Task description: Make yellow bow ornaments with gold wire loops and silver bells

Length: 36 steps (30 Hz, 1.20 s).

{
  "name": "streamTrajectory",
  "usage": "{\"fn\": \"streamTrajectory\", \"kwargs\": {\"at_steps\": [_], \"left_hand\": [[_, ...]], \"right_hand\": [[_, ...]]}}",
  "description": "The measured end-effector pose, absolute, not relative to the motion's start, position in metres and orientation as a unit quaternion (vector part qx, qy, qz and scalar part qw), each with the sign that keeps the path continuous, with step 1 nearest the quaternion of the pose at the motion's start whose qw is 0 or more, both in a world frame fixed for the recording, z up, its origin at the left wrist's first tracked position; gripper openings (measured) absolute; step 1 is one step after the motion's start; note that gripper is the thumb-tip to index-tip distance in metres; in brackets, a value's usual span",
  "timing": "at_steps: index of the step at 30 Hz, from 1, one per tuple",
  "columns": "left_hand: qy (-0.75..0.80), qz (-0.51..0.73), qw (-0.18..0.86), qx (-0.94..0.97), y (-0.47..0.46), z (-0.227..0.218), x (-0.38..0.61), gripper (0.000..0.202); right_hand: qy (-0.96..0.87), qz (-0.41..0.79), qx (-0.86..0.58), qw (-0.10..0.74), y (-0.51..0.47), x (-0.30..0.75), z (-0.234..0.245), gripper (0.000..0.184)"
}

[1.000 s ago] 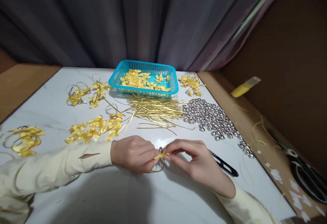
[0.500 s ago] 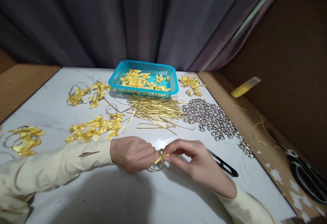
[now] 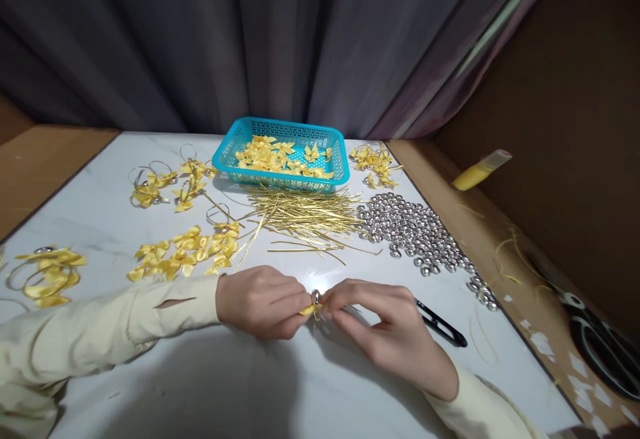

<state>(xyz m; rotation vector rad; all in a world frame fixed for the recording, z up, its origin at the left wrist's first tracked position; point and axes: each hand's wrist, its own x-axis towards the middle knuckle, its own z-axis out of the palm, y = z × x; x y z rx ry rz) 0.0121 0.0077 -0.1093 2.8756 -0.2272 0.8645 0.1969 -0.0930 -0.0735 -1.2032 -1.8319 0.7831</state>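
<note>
While a dark curtain hangs behind the work area, a white tabletop carries all the stock in hand. A blue perforated basket stands at its far edge, holding loose yellow bows. Silver beads are heaped along the right side; gold strips lie directly in front of the basket, near the beads. A group of yellow ribbon bows is noted beyond the left forearm. Scissors rest off the right edge, on the brown surface. The left hand has its fingers clenched on one yellow bow, located between the two hands at centre. The right hand has thumb and forefinger pinched on that bow's opposite side; exact contact is blurred. A black-handled tool lies just beside the right hand. One silver bead sits upright at the bow.
</note>
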Motion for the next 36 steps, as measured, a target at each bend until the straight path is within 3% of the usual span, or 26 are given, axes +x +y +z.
{"fn": "streamTrajectory", "kwargs": {"at_steps": [10, 18, 36], "left_hand": [[-0.056, 0.271, 0.044, 0.960, 0.0074, -0.1103, 0.0101, 0.023], [-0.043, 0.282, 0.061, 0.957, 0.0058, -0.1099, 0.0121, 0.027], [0.099, 0.206, 0.322, 0.918, -0.0003, -0.1026, 0.0138, 0.031]], "right_hand": [[-0.700, 0.332, -0.508, 0.376, -0.0888, 0.1960, -0.0707, 0.003], [-0.721, 0.302, -0.493, 0.382, -0.0905, 0.1935, -0.0784, 0.005], [-0.695, 0.343, -0.534, 0.337, -0.0861, 0.1958, -0.0787, 0.010]]}}
